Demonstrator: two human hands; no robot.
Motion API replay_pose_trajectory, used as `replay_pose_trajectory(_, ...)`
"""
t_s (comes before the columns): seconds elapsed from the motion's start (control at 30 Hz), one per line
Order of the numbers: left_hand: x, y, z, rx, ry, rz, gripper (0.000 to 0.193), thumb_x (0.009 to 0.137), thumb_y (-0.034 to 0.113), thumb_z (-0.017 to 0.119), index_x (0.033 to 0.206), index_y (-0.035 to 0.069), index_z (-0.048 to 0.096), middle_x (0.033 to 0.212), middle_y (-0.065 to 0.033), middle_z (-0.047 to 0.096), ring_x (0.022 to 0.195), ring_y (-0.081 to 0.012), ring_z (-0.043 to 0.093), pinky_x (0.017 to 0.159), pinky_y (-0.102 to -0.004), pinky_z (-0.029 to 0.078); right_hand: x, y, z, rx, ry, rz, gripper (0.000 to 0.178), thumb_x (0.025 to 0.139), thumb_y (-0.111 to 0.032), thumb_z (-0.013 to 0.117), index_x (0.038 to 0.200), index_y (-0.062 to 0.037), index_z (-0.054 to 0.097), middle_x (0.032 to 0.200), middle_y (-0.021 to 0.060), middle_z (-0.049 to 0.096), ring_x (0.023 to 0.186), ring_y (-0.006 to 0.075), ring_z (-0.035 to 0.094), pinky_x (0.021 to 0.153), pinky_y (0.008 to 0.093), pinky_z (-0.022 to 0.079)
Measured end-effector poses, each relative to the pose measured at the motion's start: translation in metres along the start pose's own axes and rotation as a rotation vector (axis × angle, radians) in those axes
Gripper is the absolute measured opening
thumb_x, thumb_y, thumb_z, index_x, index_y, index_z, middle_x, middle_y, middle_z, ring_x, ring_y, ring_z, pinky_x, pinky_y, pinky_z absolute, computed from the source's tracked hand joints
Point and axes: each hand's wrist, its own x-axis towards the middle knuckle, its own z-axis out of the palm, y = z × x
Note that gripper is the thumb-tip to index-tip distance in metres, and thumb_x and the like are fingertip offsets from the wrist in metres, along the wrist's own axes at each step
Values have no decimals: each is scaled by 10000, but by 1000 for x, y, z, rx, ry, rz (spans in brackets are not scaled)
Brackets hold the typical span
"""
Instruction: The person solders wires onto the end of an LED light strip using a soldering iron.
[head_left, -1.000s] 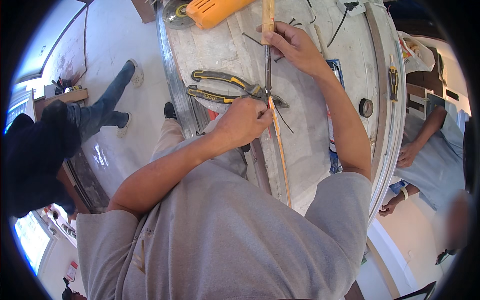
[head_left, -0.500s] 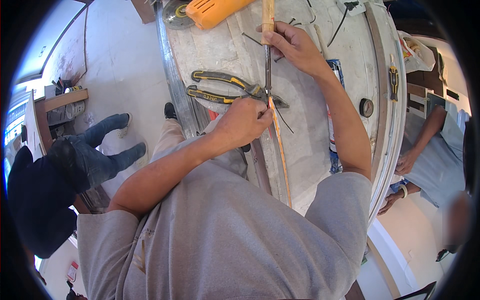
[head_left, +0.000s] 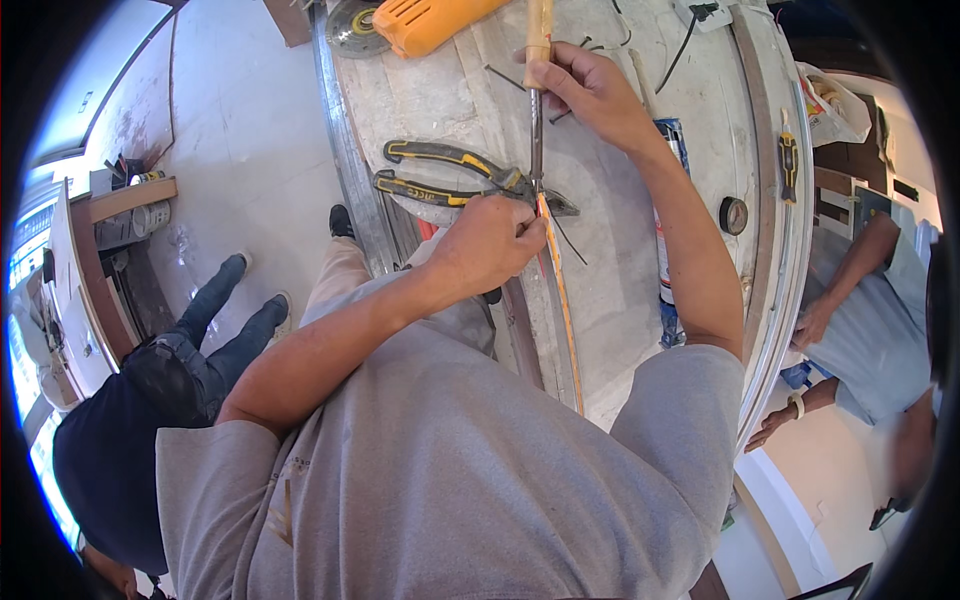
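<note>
My right hand (head_left: 592, 92) is closed round the lower end of a light wooden handle (head_left: 538, 45). From that handle a thin metal shaft (head_left: 536, 135) points down toward me. Its tip meets the upper end of a narrow orange strip (head_left: 560, 300) lying lengthwise along the bench. My left hand (head_left: 492, 240) is pinched on the strip just below the tip; the fingertips are partly hidden. Black-and-yellow pliers (head_left: 440, 190) lie under the shaft, jaws to the right, close beyond my left hand. A thin black tie (head_left: 570, 240) lies beside the strip.
An orange power tool (head_left: 430, 25) and a cutting disc (head_left: 355, 30) lie at the far left of the bench. A spray can (head_left: 668, 150), a black tape roll (head_left: 733, 214) and a screwdriver (head_left: 788, 165) are right. One person (head_left: 130, 420) stands left, another (head_left: 880, 330) right.
My hands and the wooden-handled tool keep their places. The person at left has shifted downward in view with their legs; the person at right has lowered and opened one hand.
</note>
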Motion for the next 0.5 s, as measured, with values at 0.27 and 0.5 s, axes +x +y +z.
replay_pose_trajectory(0.27, 0, -2, 1, 7, 9, 16, 383, 966, 232, 568, 697, -39, 597, 506, -103, 564, 443, -144, 567, 483, -333, 467, 0, 0, 0, -5, 12, 4, 361, 1023, -295, 559, 1255, -27, 630, 889, -33, 586, 716, 36, 484, 643, 200, 445)
replay_pose_trajectory(0.5, 0, -3, 2, 3, 19, 11, 380, 964, 230, 574, 692, -33, 598, 506, -96, 565, 435, -140, 559, 471, -330, 460, 0, -1, 0, 1, 9, 1, 362, 1023, -296, 558, 1256, -29, 630, 882, -34, 579, 715, 37, 484, 641, 203, 444)
